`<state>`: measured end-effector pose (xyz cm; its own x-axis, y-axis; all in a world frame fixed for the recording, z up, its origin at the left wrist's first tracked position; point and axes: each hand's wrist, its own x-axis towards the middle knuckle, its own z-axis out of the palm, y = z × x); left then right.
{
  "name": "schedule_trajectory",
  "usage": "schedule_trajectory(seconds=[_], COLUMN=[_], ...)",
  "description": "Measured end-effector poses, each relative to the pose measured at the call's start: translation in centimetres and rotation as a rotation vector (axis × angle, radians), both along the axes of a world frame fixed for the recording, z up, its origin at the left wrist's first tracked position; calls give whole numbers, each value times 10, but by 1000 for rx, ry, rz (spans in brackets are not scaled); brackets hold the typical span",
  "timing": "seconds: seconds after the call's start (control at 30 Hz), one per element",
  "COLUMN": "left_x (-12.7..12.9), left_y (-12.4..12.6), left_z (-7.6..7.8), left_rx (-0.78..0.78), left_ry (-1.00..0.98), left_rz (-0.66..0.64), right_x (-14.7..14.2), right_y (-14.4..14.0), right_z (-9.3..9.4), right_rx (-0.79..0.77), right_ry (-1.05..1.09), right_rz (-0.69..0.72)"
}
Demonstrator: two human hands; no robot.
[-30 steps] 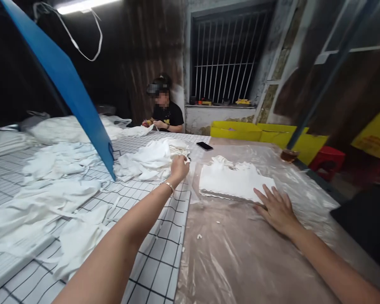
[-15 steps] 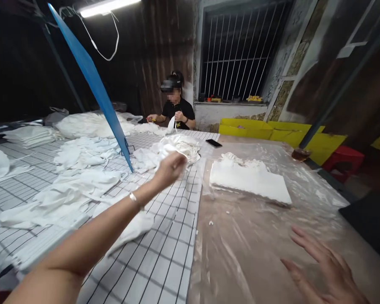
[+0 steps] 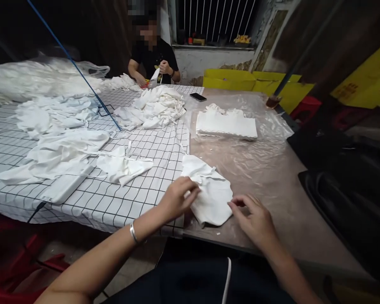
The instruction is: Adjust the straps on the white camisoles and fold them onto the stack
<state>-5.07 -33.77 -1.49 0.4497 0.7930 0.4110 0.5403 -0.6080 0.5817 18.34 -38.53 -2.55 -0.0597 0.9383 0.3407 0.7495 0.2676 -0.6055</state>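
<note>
A white cloth piece [image 3: 213, 202] with a rounded edge and a thin strap lies in front of me on the plastic-covered brown tabletop, beside the checked cloth. My left hand [image 3: 180, 196] is over its left side, fingers curled and thumb and fingertips pinched at the fabric. At the right edge, my right hand [image 3: 253, 217] pinches the rim between thumb and forefinger. Farther back sits a neat stack of white cloth pieces [image 3: 226, 124]. To its left rises a loose heap of white cloth pieces [image 3: 160, 105].
More white pieces [image 3: 123, 164] lie on the checked tablecloth [image 3: 139, 202], near a white flat box [image 3: 66, 185]. A blue panel [image 3: 72, 63] stands edge-on at left. A phone [image 3: 198, 97] rests farther back. Across the table a person [image 3: 153, 59] handles white cloth and a red-handled tool.
My left hand has come back from the heap, and a white cloth piece now lies in front of me. My right hand has moved left to its edge. The view has tilted down.
</note>
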Motion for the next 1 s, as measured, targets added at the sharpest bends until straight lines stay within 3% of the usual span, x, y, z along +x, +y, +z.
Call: schedule_trajectory(seconds=[0.1,0.2,0.37,0.47,0.57,0.7,0.83,0.9,1.0], left_x=[11,21,-2,-18,-17,-6,-2,2,22], left_y=[34,55,71,72,62,45,44,49,53], left_z=[5,10,27,28,22,18,25,33,52], left_rx=[-52,-217,-300,-369,-511,-605,-598,-704,-915], left_ry=[213,407,46,-96,-152,43,218,121,-235], left_rz=[186,209,247,266,72,-267,-387,-482,-602], right_x=[-15,-22,-11,-7,-7,3,24,32,38], right_y=[12,23,27,25,24,24,30,38,52], right_z=[-5,-10,-12,-13,-10,10,46,65,95], right_rx=[-3,-55,-206,-274,-332,-328,-362,-334,-291], right_ry=[-66,-115,-227,-269,-162,289,675,788,856], right_rz=[58,122,125,145,183,251,288,271,309])
